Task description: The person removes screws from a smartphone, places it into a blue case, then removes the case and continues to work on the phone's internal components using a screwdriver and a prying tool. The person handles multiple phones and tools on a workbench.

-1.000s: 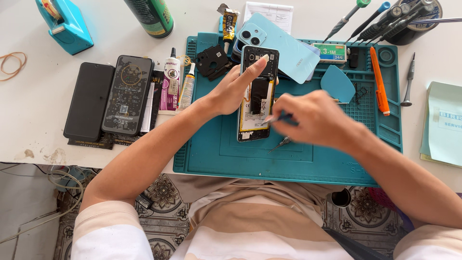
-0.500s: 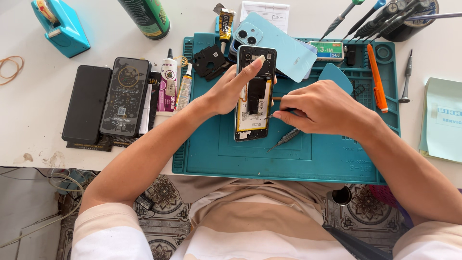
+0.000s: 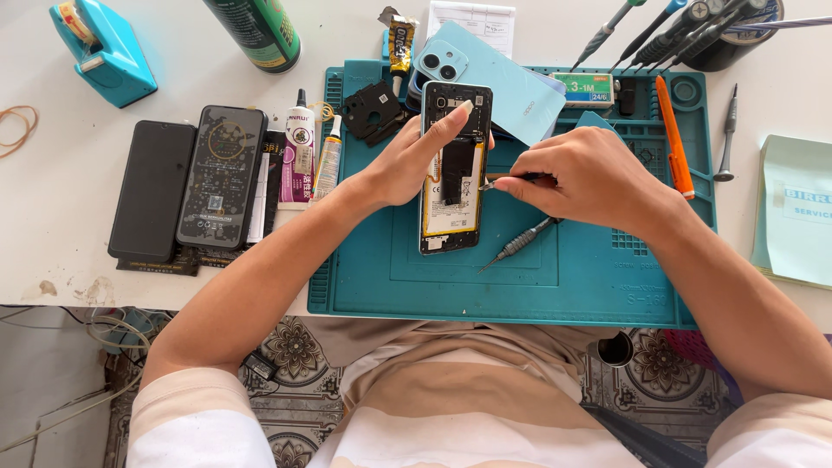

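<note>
**Opened phone held on the repair mat**

Here, an opened phone point(image 3: 453, 169) was seen lying face down near the middle of the teal mat point(image 3: 433, 286), its back removed, a yellow-edged battery and dark boards exposed. It was steadied by the left hand point(image 3: 416, 156), fingers spread across its upper half. A thin tool point(image 3: 507, 180) was pinched in the right hand point(image 3: 581, 178), tip at the phone's right edge. A grey screwdriver point(image 3: 524, 243) lay just right of the phone.

Three phones: one opened phone point(image 3: 452, 173), two dark phones point(image 3: 186, 186); two glue tubes point(image 3: 314, 154).
</note>
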A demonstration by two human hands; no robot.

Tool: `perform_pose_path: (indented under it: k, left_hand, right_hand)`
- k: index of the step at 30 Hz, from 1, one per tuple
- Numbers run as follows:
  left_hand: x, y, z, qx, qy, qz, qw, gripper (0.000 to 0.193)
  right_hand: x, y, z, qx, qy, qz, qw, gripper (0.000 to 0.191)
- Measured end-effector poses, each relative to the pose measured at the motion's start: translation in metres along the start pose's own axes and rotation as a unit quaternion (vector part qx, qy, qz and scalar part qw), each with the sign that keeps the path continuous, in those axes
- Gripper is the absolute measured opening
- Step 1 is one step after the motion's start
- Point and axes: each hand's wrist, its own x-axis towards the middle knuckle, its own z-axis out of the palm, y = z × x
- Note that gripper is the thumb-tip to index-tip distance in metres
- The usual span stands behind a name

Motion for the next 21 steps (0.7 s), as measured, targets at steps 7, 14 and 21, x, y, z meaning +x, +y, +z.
perform_pose_path:
  k: [7, 14, 21]
  left_hand:
    - [0.0009, 0.0007, -0.0007, -0.016, -0.020, 0.006, 1.000, 0.060]
    - [0.0029, -0.0004, -0.0014, -0.035, -0.033, 0.003, 0.999, 0.057]
    - [0.0032, -0.0003, -0.0011, -0.036, -0.032, 0.010, 0.999, 0.057]
  right_hand:
    - [-0.0008, 0.0012, -0.0019, 0.035, 0.014, -0.032, 0.999, 0.026]
    - [-0.0040, -0.0008, -0.0035, 0.002, 0.026, -0.025, 0.999, 0.027]
    - [-0.0071, -0.0041, -0.0034, -0.031, 0.044, -0.020, 0.998, 0.030]
